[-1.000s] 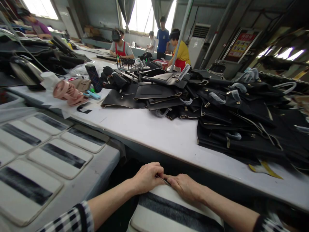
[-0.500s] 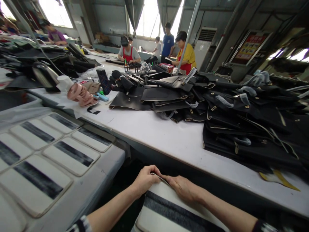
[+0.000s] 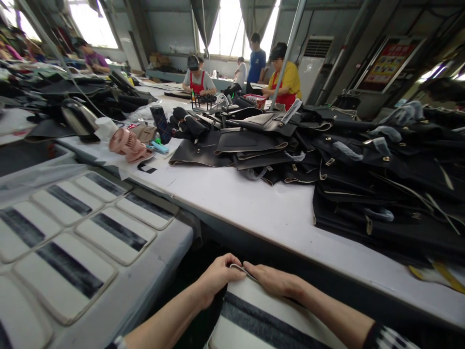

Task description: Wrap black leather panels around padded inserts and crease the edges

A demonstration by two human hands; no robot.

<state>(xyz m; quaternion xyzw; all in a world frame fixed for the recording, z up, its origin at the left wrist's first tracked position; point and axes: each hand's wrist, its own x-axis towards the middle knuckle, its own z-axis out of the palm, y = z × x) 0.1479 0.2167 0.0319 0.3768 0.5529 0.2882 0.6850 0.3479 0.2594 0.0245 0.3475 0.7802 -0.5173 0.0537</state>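
Note:
A pale panel with a black stripe (image 3: pixel 265 322) lies in front of me at the bottom of the view, its lower end cut off by the frame. My left hand (image 3: pixel 218 278) pinches its far left corner, where the edge curls up between thumb and fingers. Along the far edge, my right hand (image 3: pixel 272 279) grips the panel, its fingers pointing left and almost meeting the left fingertips. The right thumb is hidden.
Several similar striped panels (image 3: pixel 69 269) lie in rows on the covered table (image 3: pixel 156 271) at left. A white worktable (image 3: pixel 236 198) runs across ahead, bearing heaped black leather pieces (image 3: pixel 392 194), a pink fan (image 3: pixel 127 144) and a kettle (image 3: pixel 78 118). Co-workers sit and stand farther back.
The right fingers have shifted slightly and lie straighter along the panel's edge. The left hand keeps its pinch. My view has turned slightly left.

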